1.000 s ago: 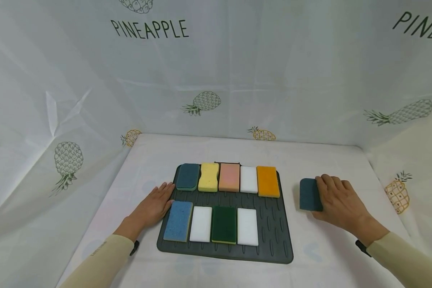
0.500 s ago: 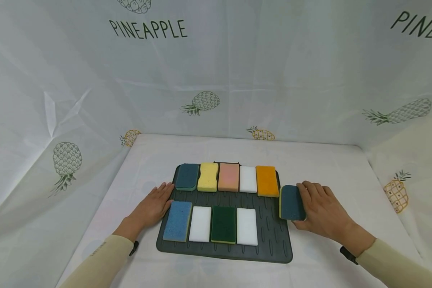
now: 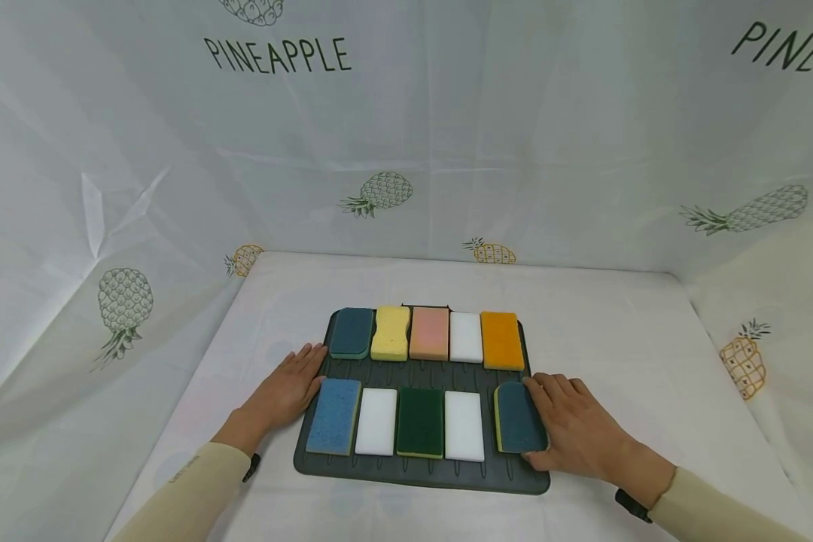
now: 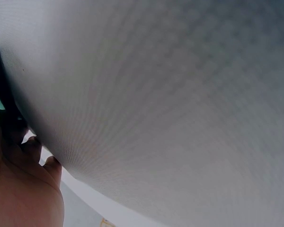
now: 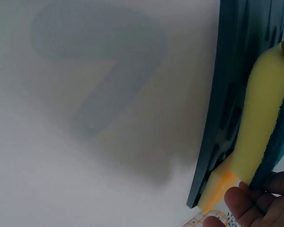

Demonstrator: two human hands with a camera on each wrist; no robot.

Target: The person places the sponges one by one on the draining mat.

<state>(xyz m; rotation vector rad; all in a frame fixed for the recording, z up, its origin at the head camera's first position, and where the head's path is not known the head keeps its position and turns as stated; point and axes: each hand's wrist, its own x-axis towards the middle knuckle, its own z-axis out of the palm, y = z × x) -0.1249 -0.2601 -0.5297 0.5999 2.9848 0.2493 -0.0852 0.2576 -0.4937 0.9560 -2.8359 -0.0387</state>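
My right hand (image 3: pixel 576 425) grips a two-layer scrub sponge (image 3: pixel 520 418), dark blue-green pad on top and yellow foam beneath, over the front right corner of a dark grey ridged mat (image 3: pixel 413 476). In the right wrist view the sponge's yellow side (image 5: pixel 262 109) shows between thumb and fingers, close over the mat. My left hand (image 3: pixel 281 391) lies with fingers extended at the mat's left edge, beside a blue sponge (image 3: pixel 335 416). The front row also has a white sponge (image 3: pixel 376 421), a dark green-topped sponge (image 3: pixel 421 423) and another white sponge (image 3: pixel 464 426).
Along the mat's back row lie a teal sponge (image 3: pixel 351 332), a yellow notched sponge (image 3: pixel 390 333), a pink sponge (image 3: pixel 430 333), a white sponge (image 3: pixel 465 337) and an orange sponge (image 3: pixel 503 340). A pineapple-print sheet (image 3: pixel 549 150) hangs behind the white-covered table (image 3: pixel 603 316).
My right hand has carried the blue-green sponge leftward and toward me, from beside the mat to over its front right corner. The left hand stays in place.
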